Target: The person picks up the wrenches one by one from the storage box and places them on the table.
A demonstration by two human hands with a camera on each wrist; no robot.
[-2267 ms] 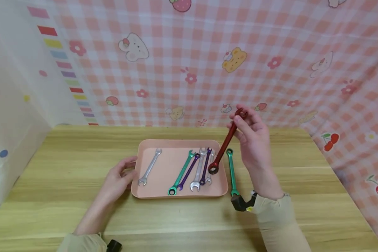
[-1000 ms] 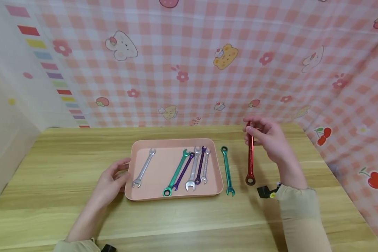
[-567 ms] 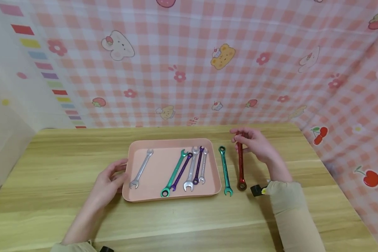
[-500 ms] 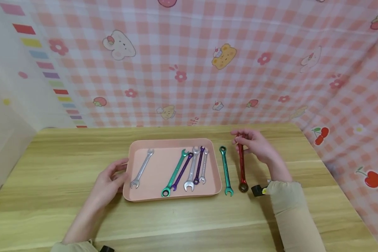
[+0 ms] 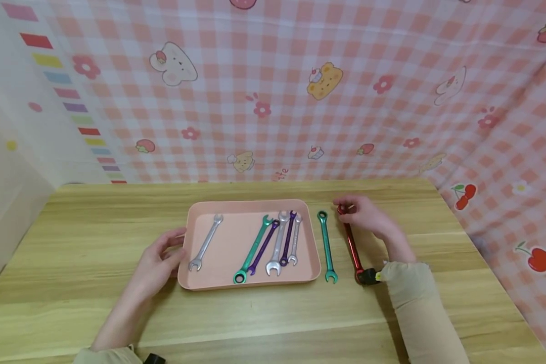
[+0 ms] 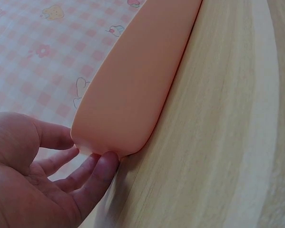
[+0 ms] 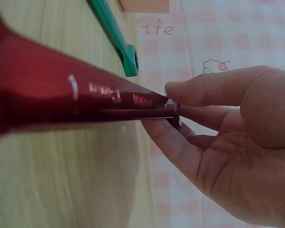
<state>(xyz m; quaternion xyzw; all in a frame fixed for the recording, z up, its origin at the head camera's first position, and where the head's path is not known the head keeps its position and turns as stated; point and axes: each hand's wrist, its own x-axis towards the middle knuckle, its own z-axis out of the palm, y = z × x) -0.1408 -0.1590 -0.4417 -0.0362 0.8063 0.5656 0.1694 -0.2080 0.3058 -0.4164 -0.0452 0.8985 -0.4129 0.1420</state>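
Note:
My right hand (image 5: 366, 215) pinches the far end of a red ratcheting combination wrench (image 5: 352, 242) between thumb and fingers. The wrench slants low over the table, its ring end toward me and partly behind the black wrist camera. In the right wrist view the red wrench (image 7: 85, 97) looms large, running to the fingertips. At the left end of a pink tray (image 5: 227, 242), my left hand (image 5: 156, 260) rests with its fingertips against the outer wall, as the left wrist view of the tray (image 6: 128, 85) shows. A green wrench (image 5: 327, 247) lies between tray and red wrench.
Inside the tray, a silver wrench (image 5: 206, 242) lies alone at left. Grouped at right are a green wrench (image 5: 254, 247), purple wrenches (image 5: 265, 247) and silver wrenches (image 5: 278, 245). A checked cloth (image 5: 236, 91) hangs behind the wooden table (image 5: 255, 323).
The red wrench has moved from over the tray's right side to the right of the loose green wrench, and down toward the table. The left hand has stayed at the tray.

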